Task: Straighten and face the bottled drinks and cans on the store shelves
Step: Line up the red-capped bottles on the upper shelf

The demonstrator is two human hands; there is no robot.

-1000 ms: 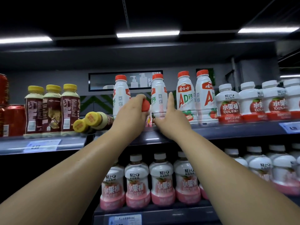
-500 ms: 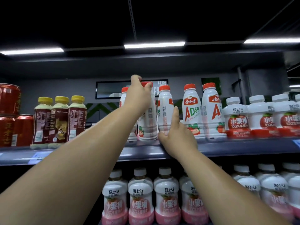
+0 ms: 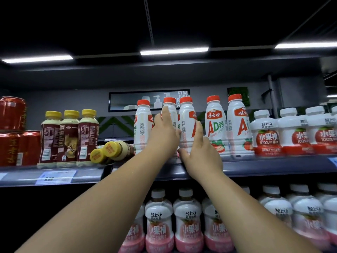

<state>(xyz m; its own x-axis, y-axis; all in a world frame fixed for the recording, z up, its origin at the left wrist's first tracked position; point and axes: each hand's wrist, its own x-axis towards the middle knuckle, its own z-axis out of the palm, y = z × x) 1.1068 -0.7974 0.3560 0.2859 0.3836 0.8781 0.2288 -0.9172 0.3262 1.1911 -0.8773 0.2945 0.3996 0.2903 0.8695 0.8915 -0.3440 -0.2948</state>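
Note:
Five white red-capped AD milk bottles stand in a row on the upper shelf point(image 3: 264, 167). My left hand point(image 3: 164, 133) wraps the body of the second bottle point(image 3: 170, 108), which stands upright between the first bottle point(image 3: 143, 125) and the third. My right hand point(image 3: 200, 152) cups the lower part of the third bottle point(image 3: 187, 123), thumb at its base and fingers along its right side. That bottle's label is turned partly sideways. The fourth bottle point(image 3: 215, 125) shows its label to the front. The fifth point(image 3: 237, 125) is slightly turned.
Two brown yellow-capped bottles point(image 3: 109, 151) lie on their sides left of the milk bottles. Three more of these point(image 3: 69, 137) stand upright, beside red cans point(image 3: 12, 132). White apple-juice bottles point(image 3: 266, 134) fill the right of the shelf and the shelf below point(image 3: 187, 225).
My left hand lifted a lying red-capped bottle, stood it upright in the row, then slid down from its cap to its body. My right hand stayed at the neighbouring bottle's base.

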